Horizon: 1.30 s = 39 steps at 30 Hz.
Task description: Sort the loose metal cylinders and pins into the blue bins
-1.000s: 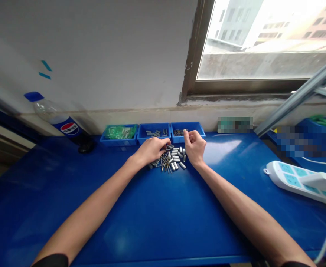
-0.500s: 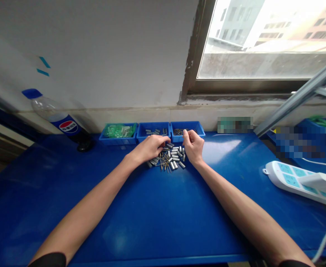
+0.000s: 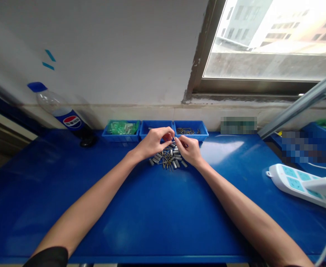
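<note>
My left hand (image 3: 156, 141) is above the pile, its thumb and index finger curled into a ring with the tips close together. Beside it, my right hand (image 3: 190, 149) has its fingers bent and pinched, the tips almost meeting those of the left. A tiny dark piece shows between the fingertips, too small to name. Below both hands lies a mixed heap of thin screws (image 3: 167, 160) and short grey metal cylinders (image 3: 177, 163) on the blue table (image 3: 152, 215). The hands hide the heap's back part.
Three blue bins line the wall: one with green bags (image 3: 121, 128), a middle bin (image 3: 144, 128) partly hidden by my left hand, and one with screws (image 3: 188, 131). A cola bottle (image 3: 72, 120) stands left. A white power strip (image 3: 296, 181) and a metal bar (image 3: 299, 102) are at right.
My right hand has come down and left from the right bin's front edge to meet the left hand. My left hand has risen slightly off the heap. The view has shifted a little.
</note>
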{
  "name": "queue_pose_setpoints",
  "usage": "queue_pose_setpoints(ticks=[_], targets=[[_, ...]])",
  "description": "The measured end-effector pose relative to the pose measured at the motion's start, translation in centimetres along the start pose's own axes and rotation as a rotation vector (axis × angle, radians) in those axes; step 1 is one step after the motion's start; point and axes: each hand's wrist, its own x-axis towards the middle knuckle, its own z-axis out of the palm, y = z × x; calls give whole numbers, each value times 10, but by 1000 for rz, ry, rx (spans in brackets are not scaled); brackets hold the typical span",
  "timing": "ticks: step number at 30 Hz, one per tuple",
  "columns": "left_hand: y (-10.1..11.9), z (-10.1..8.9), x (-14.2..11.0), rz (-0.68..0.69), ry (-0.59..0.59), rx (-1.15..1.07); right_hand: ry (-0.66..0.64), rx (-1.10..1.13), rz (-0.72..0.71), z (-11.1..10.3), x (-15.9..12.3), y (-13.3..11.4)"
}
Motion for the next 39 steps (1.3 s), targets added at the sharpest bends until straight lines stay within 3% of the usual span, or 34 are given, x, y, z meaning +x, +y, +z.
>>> queue_pose_setpoints(ticks=[3,7,9,15,21,24,29,33,37,39], targets=[[-6,3,-2,-40,-52,82,123,-53,65,1,0,1],[-12,5,-5,-87,-232,311,404,-125,310,-2,1,4],[-13,6,-6,-86,-301,413,439,-100,387,-4,2,5],[-11,9,-7,-62,-346,515,374,0,440,-5,4,3],[-11,6,-8,-78,-342,443,401,74,429,-10,0,10],[-9,3,-7,-51,-286,356,328,107,391,-12,-1,12],[-2,-3,-4,-2,-106,195,80,198,277,-11,-2,0],[5,-4,-3,16,-60,130,-6,269,195,-4,1,-13],[7,-6,-3,-1,-48,99,-62,451,261,0,6,-18],[6,-8,-3,-20,-29,112,-15,474,314,-3,11,-18]])
